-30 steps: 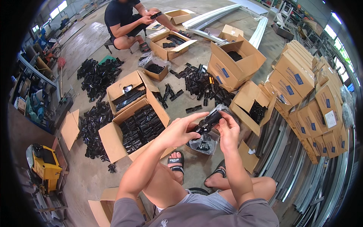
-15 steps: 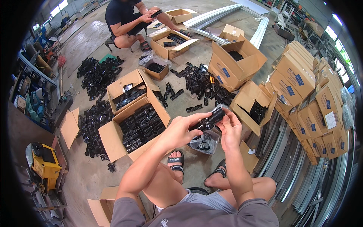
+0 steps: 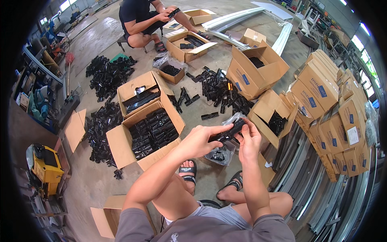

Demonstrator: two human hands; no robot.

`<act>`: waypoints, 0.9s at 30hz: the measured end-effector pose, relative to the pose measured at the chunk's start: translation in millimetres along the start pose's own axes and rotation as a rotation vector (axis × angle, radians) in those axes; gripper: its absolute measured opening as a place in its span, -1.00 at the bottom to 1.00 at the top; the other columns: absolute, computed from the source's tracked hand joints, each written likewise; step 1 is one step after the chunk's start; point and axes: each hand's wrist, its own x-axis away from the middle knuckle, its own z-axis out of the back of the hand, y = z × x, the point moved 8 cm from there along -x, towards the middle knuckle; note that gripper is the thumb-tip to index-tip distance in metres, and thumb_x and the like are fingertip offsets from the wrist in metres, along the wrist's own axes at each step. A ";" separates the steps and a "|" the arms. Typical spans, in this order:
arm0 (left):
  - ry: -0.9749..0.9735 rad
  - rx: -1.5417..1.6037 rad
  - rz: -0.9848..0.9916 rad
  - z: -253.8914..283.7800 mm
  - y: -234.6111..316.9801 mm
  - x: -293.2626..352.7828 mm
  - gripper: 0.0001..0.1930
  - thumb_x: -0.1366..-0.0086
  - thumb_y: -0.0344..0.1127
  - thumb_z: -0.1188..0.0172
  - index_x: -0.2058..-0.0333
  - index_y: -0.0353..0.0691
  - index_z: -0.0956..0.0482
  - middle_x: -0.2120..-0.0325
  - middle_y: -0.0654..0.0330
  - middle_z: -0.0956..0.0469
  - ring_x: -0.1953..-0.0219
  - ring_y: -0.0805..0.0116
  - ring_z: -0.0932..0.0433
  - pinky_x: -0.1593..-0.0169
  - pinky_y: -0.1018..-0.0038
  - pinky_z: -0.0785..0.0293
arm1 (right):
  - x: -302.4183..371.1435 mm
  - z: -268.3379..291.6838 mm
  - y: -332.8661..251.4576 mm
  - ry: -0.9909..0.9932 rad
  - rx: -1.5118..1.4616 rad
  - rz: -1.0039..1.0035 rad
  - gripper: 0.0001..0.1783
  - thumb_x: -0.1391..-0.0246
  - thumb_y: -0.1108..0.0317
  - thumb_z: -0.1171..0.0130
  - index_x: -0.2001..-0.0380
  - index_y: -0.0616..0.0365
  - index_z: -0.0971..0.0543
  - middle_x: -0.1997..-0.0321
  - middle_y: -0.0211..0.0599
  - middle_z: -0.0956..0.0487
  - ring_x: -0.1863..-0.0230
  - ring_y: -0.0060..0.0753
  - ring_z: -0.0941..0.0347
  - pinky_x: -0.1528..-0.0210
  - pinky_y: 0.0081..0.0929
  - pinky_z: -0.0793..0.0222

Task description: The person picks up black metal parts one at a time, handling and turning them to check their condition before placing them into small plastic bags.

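Note:
Above my knees, both my hands grip one glossy black tubular plastic part (image 3: 230, 133), which slants up to the right. My left hand (image 3: 204, 139) is closed round its lower left end, index finger stretched along the top. The fingers of my right hand (image 3: 249, 139) pinch its upper right end. Just below it stands a box lined with a clear plastic bag (image 3: 221, 155), holding small black pieces. To the left, an open carton (image 3: 121, 149) is packed with rows of similar black parts. A second carton (image 3: 131, 86) behind it holds ribbed black ones.
Loose black parts lie in heaps at left (image 3: 102, 133) and centre (image 3: 219, 90). Open cartons (image 3: 246, 76) stand at right, before stacked closed cartons (image 3: 312, 88) and long metal profiles (image 3: 306, 177). Another person (image 3: 139, 24) sits at the back, holding a black part.
The black part has turned in my hands, so a smoother side faces up. My right fingers have shifted on its end. The whole view has swung slightly left.

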 end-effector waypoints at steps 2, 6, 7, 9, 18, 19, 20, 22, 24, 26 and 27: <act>-0.026 0.040 0.048 -4.4 -1.5 0.4 -0.19 -0.09 -0.57 -0.36 -0.31 0.21 -0.39 0.36 0.06 -0.67 0.46 0.54 -0.30 0.26 0.44 -0.47 | -0.7 3.5 2.4 0.023 0.014 -0.022 -0.60 -0.23 0.25 -0.28 -0.04 0.25 -0.53 0.09 -0.35 -0.61 0.12 -0.54 -0.55 0.11 -0.43 -0.59; -0.044 0.084 0.096 -11.9 -12.9 -1.7 -0.16 -0.05 -0.54 -0.38 -0.32 0.17 -0.36 0.28 0.04 -0.68 0.37 0.36 -0.52 0.16 0.36 -0.49 | -3.3 6.8 3.9 0.038 0.076 -0.044 -0.62 -0.24 0.23 -0.28 -0.03 0.21 -0.55 0.11 -0.39 -0.61 0.12 -0.58 -0.54 0.13 -0.47 -0.57; -0.048 0.105 0.117 -12.4 -14.6 -2.5 -0.15 -0.06 -0.58 -0.37 -0.33 0.15 -0.35 0.27 0.11 -0.69 0.34 0.50 -0.47 0.14 0.43 -0.49 | -4.4 5.4 2.9 0.032 0.097 -0.046 -0.62 -0.24 0.22 -0.28 -0.03 0.20 -0.55 0.11 -0.40 -0.61 0.12 -0.58 -0.54 0.14 -0.48 -0.56; -0.050 0.125 0.143 -13.5 -18.2 -3.5 -0.14 -0.07 -0.63 -0.35 -0.35 0.11 -0.33 0.21 0.18 -0.70 0.26 0.63 -0.43 0.10 0.50 -0.50 | -6.1 4.8 4.2 0.037 0.127 -0.058 -0.62 -0.24 0.22 -0.28 -0.03 0.18 -0.55 0.11 -0.41 -0.60 0.12 -0.60 -0.53 0.15 -0.49 -0.55; -0.121 0.570 0.140 -20.3 -35.7 -7.4 -0.18 -0.15 -0.69 -0.26 -0.37 0.00 -0.29 0.00 0.12 -0.61 0.03 0.54 -0.50 -0.09 0.48 -0.49 | -10.0 -9.5 11.4 -0.138 0.070 -0.204 -0.54 -0.21 0.26 -0.31 -0.11 0.21 -0.50 0.02 -0.32 -0.62 0.06 -0.53 -0.56 0.11 -0.50 -0.54; -0.136 0.599 0.138 -20.5 -34.0 -7.8 -0.18 -0.15 -0.70 -0.25 -0.37 -0.01 -0.28 0.00 0.13 -0.61 0.03 0.54 -0.51 -0.09 0.49 -0.49 | -10.2 -6.8 13.5 -0.149 0.089 -0.215 -0.53 -0.21 0.27 -0.31 -0.12 0.23 -0.50 0.02 -0.31 -0.63 0.07 -0.52 -0.57 0.10 -0.49 -0.54; -0.152 0.628 0.137 -20.8 -32.8 -8.2 -0.18 -0.16 -0.70 -0.24 -0.38 -0.02 -0.27 0.00 0.14 -0.61 0.03 0.54 -0.51 -0.08 0.49 -0.49 | -9.8 -5.1 14.9 -0.160 0.108 -0.227 -0.53 -0.20 0.28 -0.31 -0.12 0.24 -0.50 0.02 -0.30 -0.63 0.07 -0.51 -0.58 0.09 -0.49 -0.55; -0.171 0.614 0.172 -21.2 -38.4 -8.2 -0.18 -0.15 -0.69 -0.27 -0.37 -0.02 -0.28 0.00 0.13 -0.61 0.04 0.54 -0.51 -0.08 0.50 -0.49 | -8.0 -3.1 16.5 -0.144 0.097 -0.239 -0.54 -0.20 0.30 -0.31 -0.10 0.27 -0.50 0.06 -0.30 -0.64 0.12 -0.50 -0.60 0.10 -0.48 -0.57; -0.172 0.587 0.198 -22.1 -39.5 -8.0 -0.18 -0.14 -0.67 -0.30 -0.37 -0.01 -0.29 0.00 0.13 -0.62 0.05 0.55 -0.50 -0.06 0.50 -0.49 | -5.8 -1.9 17.1 -0.130 0.104 -0.243 -0.54 -0.19 0.31 -0.31 -0.09 0.29 -0.50 0.08 -0.30 -0.65 0.16 -0.50 -0.61 0.11 -0.48 -0.59; -0.153 0.544 0.215 -22.5 -37.7 -7.6 -0.17 -0.13 -0.65 -0.34 -0.37 -0.01 -0.29 0.00 0.12 -0.62 0.06 0.55 -0.50 -0.05 0.50 -0.49 | -4.9 -0.3 18.0 -0.119 0.127 -0.238 -0.55 -0.19 0.32 -0.31 -0.09 0.29 -0.50 0.10 -0.30 -0.66 0.18 -0.50 -0.62 0.12 -0.49 -0.60; -0.144 0.522 0.213 -22.9 -38.3 -7.7 -0.17 -0.12 -0.64 -0.35 -0.37 -0.01 -0.29 0.01 0.11 -0.62 0.06 0.55 -0.50 -0.05 0.50 -0.49 | -5.2 -0.2 18.5 -0.121 0.129 -0.232 -0.55 -0.20 0.32 -0.31 -0.08 0.30 -0.50 0.10 -0.29 -0.66 0.18 -0.50 -0.62 0.13 -0.49 -0.60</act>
